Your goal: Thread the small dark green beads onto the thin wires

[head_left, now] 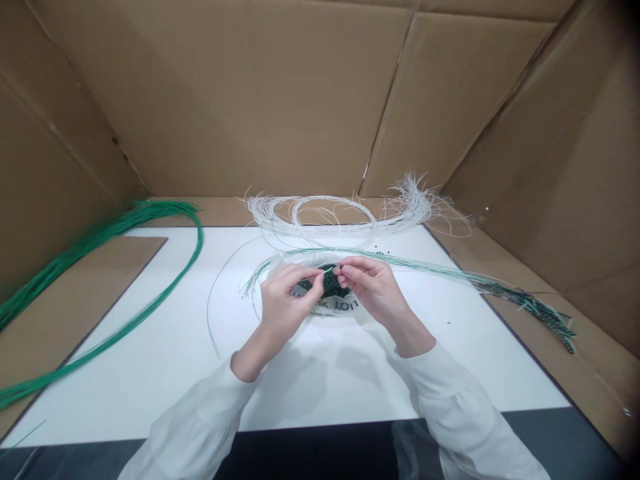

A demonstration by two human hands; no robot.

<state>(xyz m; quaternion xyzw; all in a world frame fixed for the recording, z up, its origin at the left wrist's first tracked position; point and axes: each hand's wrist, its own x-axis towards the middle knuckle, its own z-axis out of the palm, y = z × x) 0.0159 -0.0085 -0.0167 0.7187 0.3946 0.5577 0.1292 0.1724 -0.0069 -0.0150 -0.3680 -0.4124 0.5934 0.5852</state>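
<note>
Over a pale bag (pixel 333 308) of small dark green beads (pixel 333 283), my left hand (pixel 290 297) pinches a thin green strand (pixel 329 270) between thumb and forefinger. Close to its right, my right hand (pixel 373 290) has its fingertips pressed together at the strand's other side; whether a bead is between them is too small to tell. The two hands are a short gap apart. Just behind them, a bundle of thin green strands (pixel 415 262) runs to the right and ends in dark beaded lengths (pixel 545 310).
A coil of white strands (pixel 415 210) lies at the back of the white board (pixel 175 387). Thick green strands (pixel 145 317) loop across the left side. Cardboard walls (pixel 250 100) enclose the back and both sides. A few dark beads lie loose behind the bag.
</note>
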